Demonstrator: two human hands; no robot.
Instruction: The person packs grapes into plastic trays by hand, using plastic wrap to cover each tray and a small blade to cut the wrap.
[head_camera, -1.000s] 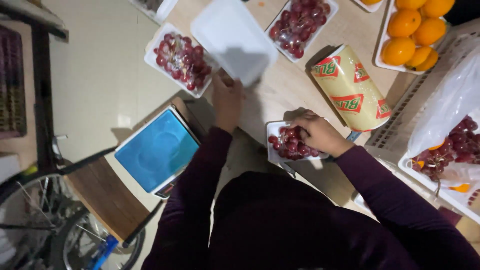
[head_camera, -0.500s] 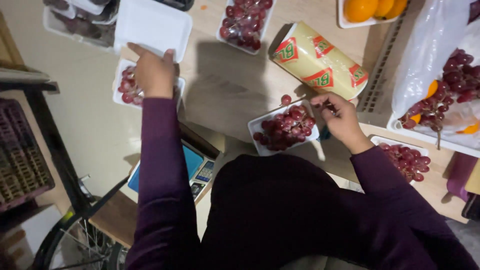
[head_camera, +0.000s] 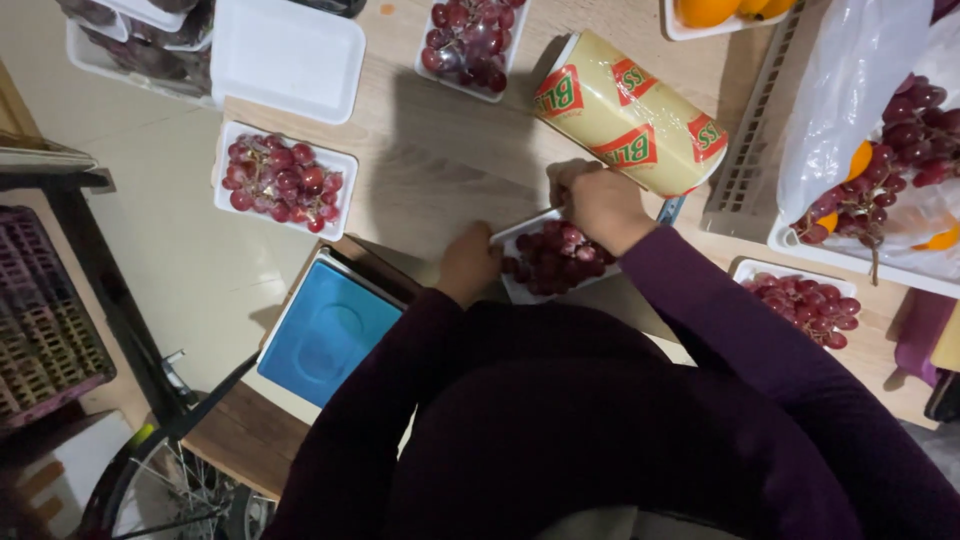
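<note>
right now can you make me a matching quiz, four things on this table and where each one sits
Things:
1. empty white tray
2. yellow film roll
3. blue scale
4. oranges

Places:
A. top edge, right of middle
B. just beyond the right hand
C. top left
D. low down, left of the left hand

Pairs: 1-C, 2-B, 3-D, 4-A

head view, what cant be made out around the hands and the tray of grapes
- Head view: near edge of the white foam tray of red grapes, hidden by the person's dark sleeves and body.
- Right hand: fingertips curl out of sight, so its grip is unclear.
- Left hand: fingers tucked under the tray edge.
- White foam tray of oranges: cut off by the top edge.
</note>
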